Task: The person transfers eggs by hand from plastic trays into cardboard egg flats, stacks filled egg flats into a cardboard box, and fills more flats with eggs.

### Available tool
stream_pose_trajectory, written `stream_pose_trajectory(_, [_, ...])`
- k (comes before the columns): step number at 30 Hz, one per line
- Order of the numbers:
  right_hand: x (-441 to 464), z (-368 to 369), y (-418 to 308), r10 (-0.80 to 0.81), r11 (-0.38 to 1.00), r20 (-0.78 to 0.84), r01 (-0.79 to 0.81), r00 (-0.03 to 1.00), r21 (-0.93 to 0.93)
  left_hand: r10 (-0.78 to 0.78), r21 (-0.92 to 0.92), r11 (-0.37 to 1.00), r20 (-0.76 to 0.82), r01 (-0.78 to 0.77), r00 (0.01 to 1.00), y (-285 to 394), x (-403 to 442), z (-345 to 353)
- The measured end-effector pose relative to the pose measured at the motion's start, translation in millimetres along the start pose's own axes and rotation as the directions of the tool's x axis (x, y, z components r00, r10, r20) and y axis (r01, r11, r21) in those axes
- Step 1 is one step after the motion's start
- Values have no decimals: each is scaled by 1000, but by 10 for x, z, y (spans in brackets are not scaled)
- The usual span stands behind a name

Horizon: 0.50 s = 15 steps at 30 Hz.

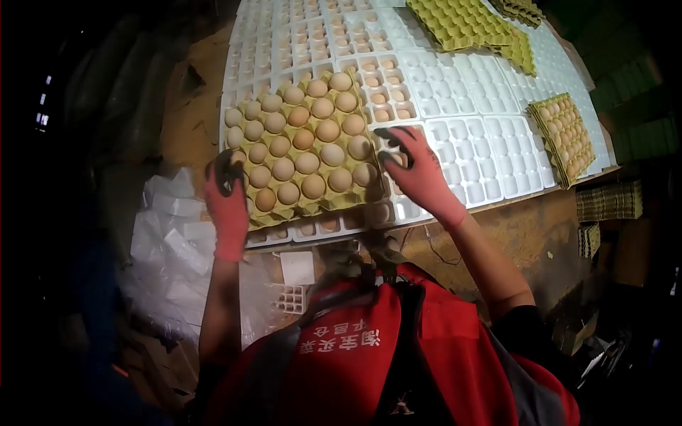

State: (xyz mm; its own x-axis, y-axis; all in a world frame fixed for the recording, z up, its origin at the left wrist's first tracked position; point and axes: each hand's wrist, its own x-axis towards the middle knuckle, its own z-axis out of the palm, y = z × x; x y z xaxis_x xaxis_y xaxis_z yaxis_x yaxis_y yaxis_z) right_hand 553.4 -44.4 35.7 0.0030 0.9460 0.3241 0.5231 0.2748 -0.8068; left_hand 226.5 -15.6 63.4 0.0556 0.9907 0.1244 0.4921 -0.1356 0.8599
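Observation:
A yellow-green egg tray filled with rows of brown eggs rests over white plastic egg trays on the table. At its left edge is my left hand, in a red glove with dark fingertips. Its fingers curl around that edge, beside an egg; part of the grip is hidden. My right hand, gloved alike, hovers by the right edge with thumb and fingers apart and nothing visible between them. Beneath it lies a white plastic tray with bare cups. Some eggs sit in the white tray just beyond.
Yellow-green egg trays are stacked at the far side. A tray of smaller-looking eggs stands at the table's right end. Clear plastic wrapping lies at lower left, and more stacked trays sit below the table at right.

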Motion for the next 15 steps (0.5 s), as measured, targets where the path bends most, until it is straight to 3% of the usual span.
stream_pose_trajectory(1, [-82, -10, -28, -246, 960, 104, 257, 964, -108, 161, 135, 978, -8, -159, 987, 228, -99, 212])
stream_pose_trajectory(3, [-120, -3, -220, -291, 757, 426, 479, 856, -445, 411, 501, 686, 333, -528, 849, 321, -280, 704])
stream_pose_trajectory(4, [-116, 57, -149, -291, 705, 445, 504, 847, -500, 287, 559, 664, 423, -496, 860, 455, -288, 840])
stream_pose_trajectory(5, [-105, 80, -88, -317, 747, 424, 499, 848, -439, 153, 615, 634, 494, -468, 856, 543, -265, 921])
stream_pose_trajectory(7, [13, -58, -92, -245, 905, 419, 361, 874, -224, 214, 588, 600, 535, -542, 817, 564, -173, 961])
stream_pose_trajectory(8, [39, -121, -78, -55, 998, 333, 46, 941, 36, 239, 569, 590, 555, -573, 797, 562, -161, 978])
stream_pose_trajectory(9, [130, -206, -35, 155, 920, 301, -248, 941, 304, 236, 479, 730, 493, -488, 837, 560, -130, 965])
stream_pose_trajectory(10, [266, -237, 59, 256, 590, 320, -410, 912, 696, 217, 365, 846, 429, -388, 877, 537, -118, 913])
stream_pose_trajectory(11, [298, -318, 121, 291, 526, 350, -455, 890, 719, 185, 234, 929, 373, -285, 909, 514, -105, 847])
stream_pose_trajectory(12, [358, -339, -37, 267, 826, 331, -392, 905, 406, 136, 185, 960, 339, -208, 931, 518, -26, 782])
stream_pose_trajectory(13, [367, -279, -178, 257, 961, 304, -276, 917, 18, 88, 135, 981, 331, -140, 939, 541, 64, 722])
stream_pose_trajectory(14, [313, -166, -197, 93, 966, 275, -19, 957, -260, 32, 81, 995, 344, -64, 939, 557, 118, 685])
stream_pose_trajectory(15, [240, 3, 32, -105, 914, 279, 203, 955, -351, -17, 20, 1000, 361, 11, 932, 578, 204, 688])
